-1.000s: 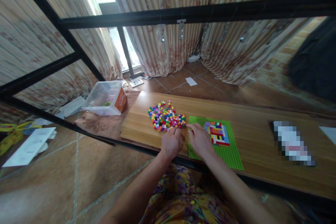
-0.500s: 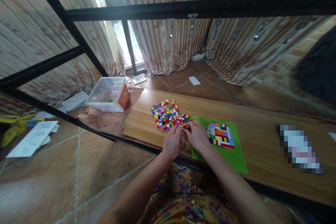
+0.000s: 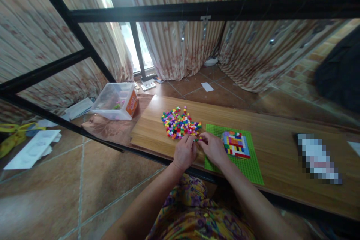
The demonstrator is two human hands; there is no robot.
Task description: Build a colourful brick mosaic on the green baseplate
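My left hand (image 3: 184, 153) is at the near edge of a heap of small toy bricks (image 3: 180, 123) in many colours. Its fingers are pinched together, with a bit of green brick showing at the tips. Facing it, my right hand (image 3: 213, 149) pinches a small brick between thumb and forefinger; its exact shape is too small to tell. The right wrist lies over the left side of a green studded baseplate (image 3: 254, 170). On that plate sits a flat, many-coloured brick build (image 3: 236, 144), just right of my right hand.
All this lies on a long wooden board (image 3: 281, 150) with a dark front rail. A blurred-out flat object (image 3: 319, 159) rests at the right. At the left stands a clear plastic bin (image 3: 112, 110) with a few pieces inside. Black metal bars (image 3: 157, 14) cross beyond the board.
My right fingertips have drawn slightly apart from the left ones, so small bricks now show between them. The heap and the build look the same.
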